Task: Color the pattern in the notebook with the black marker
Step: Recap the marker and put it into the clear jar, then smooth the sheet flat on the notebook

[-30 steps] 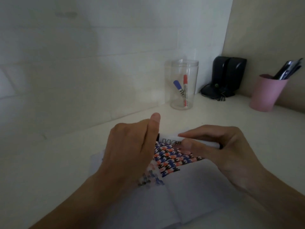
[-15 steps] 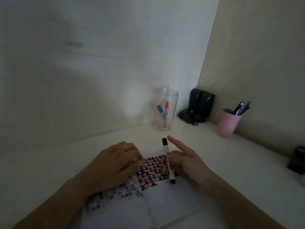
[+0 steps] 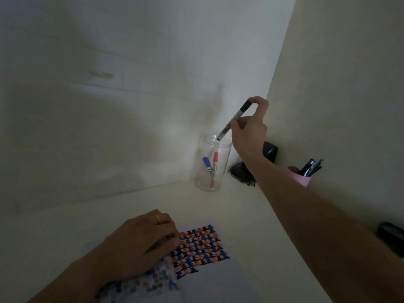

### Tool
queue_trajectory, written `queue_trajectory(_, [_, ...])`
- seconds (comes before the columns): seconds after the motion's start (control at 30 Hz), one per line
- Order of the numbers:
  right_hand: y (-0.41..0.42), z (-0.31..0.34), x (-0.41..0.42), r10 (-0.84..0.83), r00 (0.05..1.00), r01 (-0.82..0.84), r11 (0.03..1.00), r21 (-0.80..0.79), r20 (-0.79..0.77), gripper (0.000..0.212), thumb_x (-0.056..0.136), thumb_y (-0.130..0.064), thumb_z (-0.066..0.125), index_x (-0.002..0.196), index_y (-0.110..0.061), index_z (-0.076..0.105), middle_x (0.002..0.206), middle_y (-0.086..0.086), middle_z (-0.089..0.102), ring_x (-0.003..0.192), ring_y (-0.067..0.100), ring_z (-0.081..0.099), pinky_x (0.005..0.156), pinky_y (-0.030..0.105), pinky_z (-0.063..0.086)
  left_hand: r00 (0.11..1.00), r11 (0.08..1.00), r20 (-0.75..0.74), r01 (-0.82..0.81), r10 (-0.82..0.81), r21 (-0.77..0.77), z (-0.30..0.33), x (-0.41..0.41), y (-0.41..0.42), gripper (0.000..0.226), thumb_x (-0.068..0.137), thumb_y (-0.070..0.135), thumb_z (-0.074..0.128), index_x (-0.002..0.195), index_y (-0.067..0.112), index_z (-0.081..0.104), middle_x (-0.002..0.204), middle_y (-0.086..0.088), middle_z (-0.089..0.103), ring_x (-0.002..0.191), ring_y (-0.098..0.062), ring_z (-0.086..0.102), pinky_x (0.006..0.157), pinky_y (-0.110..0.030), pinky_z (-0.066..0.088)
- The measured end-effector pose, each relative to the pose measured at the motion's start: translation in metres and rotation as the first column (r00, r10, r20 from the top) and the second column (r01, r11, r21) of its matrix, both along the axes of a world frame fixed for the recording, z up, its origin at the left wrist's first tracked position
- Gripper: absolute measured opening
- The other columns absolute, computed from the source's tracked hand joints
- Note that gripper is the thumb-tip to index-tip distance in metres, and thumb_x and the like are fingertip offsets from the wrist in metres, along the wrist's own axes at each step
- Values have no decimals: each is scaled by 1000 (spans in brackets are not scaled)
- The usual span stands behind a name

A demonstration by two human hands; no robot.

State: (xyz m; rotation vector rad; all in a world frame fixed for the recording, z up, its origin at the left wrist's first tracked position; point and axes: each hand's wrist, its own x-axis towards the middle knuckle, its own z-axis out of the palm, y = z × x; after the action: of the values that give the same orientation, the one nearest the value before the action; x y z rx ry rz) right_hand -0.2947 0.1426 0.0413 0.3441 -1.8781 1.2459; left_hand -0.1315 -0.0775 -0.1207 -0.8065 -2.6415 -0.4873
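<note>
- Notebook (image 3: 218,278): lies open on the pale desk (image 3: 65,226) at the near edge of the view; the lower pages are plain white
- Pattern (image 3: 199,248): a block of small interlocking shapes in black, blue and red-orange on the right-hand page; a fainter, washed-out version shows on the left page beside the spine
- Left hand (image 3: 142,243): rests palm down on the left page, fingers bent and loosely together, fingertips touching the left edge of the pattern; it grips nothing. A yellow ring (image 3: 158,219) sits on one finger
- Right forearm: crosses the frame from the lower right corner toward the back of the desk
- Clear jar (image 3: 213,165): stands upright near the wall, well apart from the notebook; inside lean a blue-capped marker (image 3: 207,164) and a red-capped marker (image 3: 214,169)
- Right hand (image 3: 249,132): raised above and just right of the jar; thumb and fingers pinched closed on the black marker (image 3: 234,119)
- Black marker: held tilted, upper end under the curled index finger, lower dark end at the jar's open rim; whether it touches the rim cannot be told
- Behind the arm: a black device with a cable (image 3: 269,152) and a pink cup (image 3: 300,176) holding dark pens, both near the beige side wall (image 3: 349,84)
- Far right edge: a dark object (image 3: 391,237), too dim to identify
</note>
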Motion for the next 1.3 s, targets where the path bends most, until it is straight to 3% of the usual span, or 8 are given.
queue_trajectory(0.07, [-2, -1, -19, -65, 998, 66, 996, 55, -28, 47, 90, 3, 54, 125, -23, 36, 66, 11, 70, 59, 22, 68, 56, 36, 57, 1000, 1000, -9, 3, -3, 4, 1, 0, 1, 39, 104, 59, 29, 107, 37, 62, 110, 21, 59, 99, 2, 52, 85, -21, 47])
queue_trajectory(0.17, [-6, -16, -47, -141, 987, 121, 964, 236, 71, 28, 91, -3, 52, 112, -21, 47, 71, 15, 71, 63, 29, 68, 61, 44, 58, 1000, 1000, -14, 8, -8, 10, 1, -1, 1, 39, 105, 58, 31, 106, 36, 63, 109, 21, 60, 98, 1, 52, 83, -20, 47])
queue_trajectory(0.23, [-9, -25, -58, -188, 972, 136, 939, 317, 141, 13, 93, -8, 54, 101, -17, 58, 81, 13, 73, 73, 30, 69, 67, 43, 59, 1000, 1000, -18, 12, -12, 10, -1, -1, 0, 37, 105, 57, 32, 107, 37, 63, 108, 21, 60, 98, 1, 52, 83, -20, 47])
queue_trajectory(0.4, [-13, -33, -68, -268, 944, 155, 876, 456, 194, 17, 94, -7, 54, 100, -13, 68, 95, 9, 75, 88, 27, 68, 74, 34, 54, 1000, 1000, -2, 5, -5, 23, -3, -2, -2, 36, 105, 56, 34, 109, 37, 63, 110, 21, 59, 100, 1, 53, 86, -22, 48])
queue_trajectory(0.67, [-10, -25, -56, -268, 950, 149, 839, 523, 160, 23, 94, -9, 54, 102, -9, 76, 105, 8, 79, 99, 27, 70, 87, 35, 55, 1000, 1000, 5, 11, -11, 29, -2, -3, -2, 33, 105, 55, 36, 108, 37, 63, 109, 22, 59, 101, 2, 52, 85, -21, 48])
queue_trajectory(0.87, [-3, -35, 15, -150, 988, 110, 867, 485, 45, 18, 92, -16, 62, 107, -16, 73, 107, 1, 76, 98, 19, 66, 90, 36, 53, 1000, 1000, 18, 4, -4, 14, -1, -2, -1, 35, 104, 56, 36, 110, 36, 65, 110, 20, 61, 102, 0, 53, 86, -24, 49])
queue_trajectory(1.07, [9, -103, 109, -80, 982, -14, 875, 483, 174, 18, 92, -27, 66, 110, -27, 70, 111, -7, 70, 96, 10, 61, 86, 31, 54, 999, 1000, 45, -23, 24, -15, 3, 3, -2, 40, 103, 56, 35, 115, 34, 66, 115, 16, 63, 104, -3, 56, 87, -28, 52])
queue_trajectory(1.3, [37, -167, 150, -179, 900, -115, 781, 613, 397, 22, 95, -39, 56, 114, -32, 65, 120, -7, 62, 110, 13, 55, 87, 24, 40, 993, 999, 108, -46, 47, -9, 5, 8, 0, 43, 99, 59, 35, 119, 34, 64, 120, 14, 63, 108, -7, 57, 91, -36, 52])
